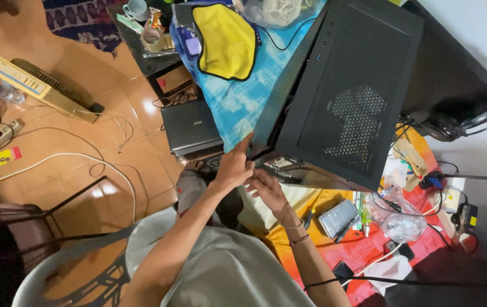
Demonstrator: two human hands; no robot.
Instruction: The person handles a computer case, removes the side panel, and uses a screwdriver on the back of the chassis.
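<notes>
left hand [233, 166] fingers on computer case [340, 91] corner | right hand [267, 185] curled at its edge

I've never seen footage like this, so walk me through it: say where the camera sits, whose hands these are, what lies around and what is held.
The one picture comes from a camera worn on a person's head, looking down. Both bare hands are that person's own. The left hand rests on the near corner of a black computer case with a mesh panel; the right hand reaches under that edge, and whether it grips anything cannot be told. The case sits on a blue patterned cloth beside a yellow cloth. A closed laptop lies lower down, and cables and small parts lie on a red cloth.
</notes>
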